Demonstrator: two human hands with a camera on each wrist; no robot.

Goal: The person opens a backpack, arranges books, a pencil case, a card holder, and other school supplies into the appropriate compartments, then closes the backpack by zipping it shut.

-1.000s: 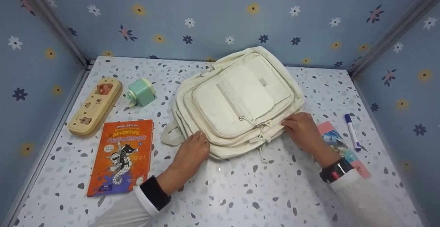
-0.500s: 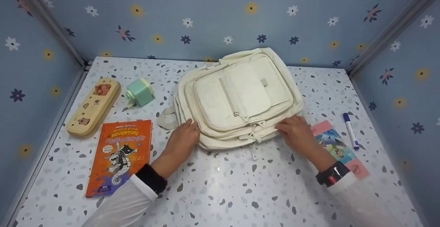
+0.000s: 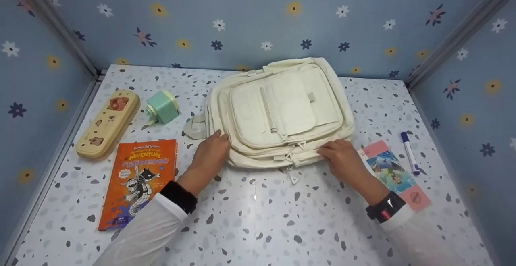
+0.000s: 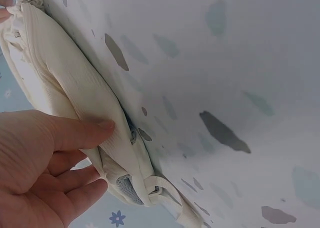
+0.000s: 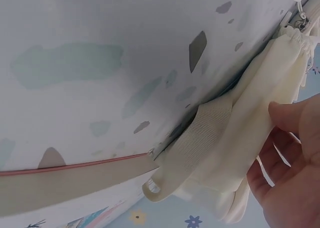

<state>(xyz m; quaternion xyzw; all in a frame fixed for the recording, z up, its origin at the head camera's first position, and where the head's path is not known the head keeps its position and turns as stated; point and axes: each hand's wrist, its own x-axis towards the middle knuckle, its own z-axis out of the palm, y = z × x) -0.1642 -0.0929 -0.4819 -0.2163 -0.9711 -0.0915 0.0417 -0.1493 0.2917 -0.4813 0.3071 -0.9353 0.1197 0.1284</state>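
A cream backpack (image 3: 282, 109) lies flat on the table, front pockets facing up, its top handle (image 3: 195, 128) toward the left. My left hand (image 3: 210, 153) pinches the bag's near left corner. In the left wrist view the thumb (image 4: 95, 133) presses the side fabric, with the other fingers bent over the bag's upper side. My right hand (image 3: 342, 157) grips the near edge farther right. The right wrist view has its thumb (image 5: 285, 115) against the cloth too. Between the hands, zipper pulls (image 3: 291, 153) hang along the near edge.
Left of the bag are a yellow pencil case (image 3: 107, 125), a green pencil sharpener (image 3: 162, 108) and an orange book (image 3: 139, 181). To the right, a pink-edged booklet (image 3: 393, 173) lies partly under my right forearm, beside a purple-capped marker (image 3: 410, 153). A flowered wall (image 3: 242, 16) stands behind.
The backpack has turned clockwise, its near left corner moving away from me and its near edge now closer to level. Both hands have shifted leftward with it, keeping their grip.
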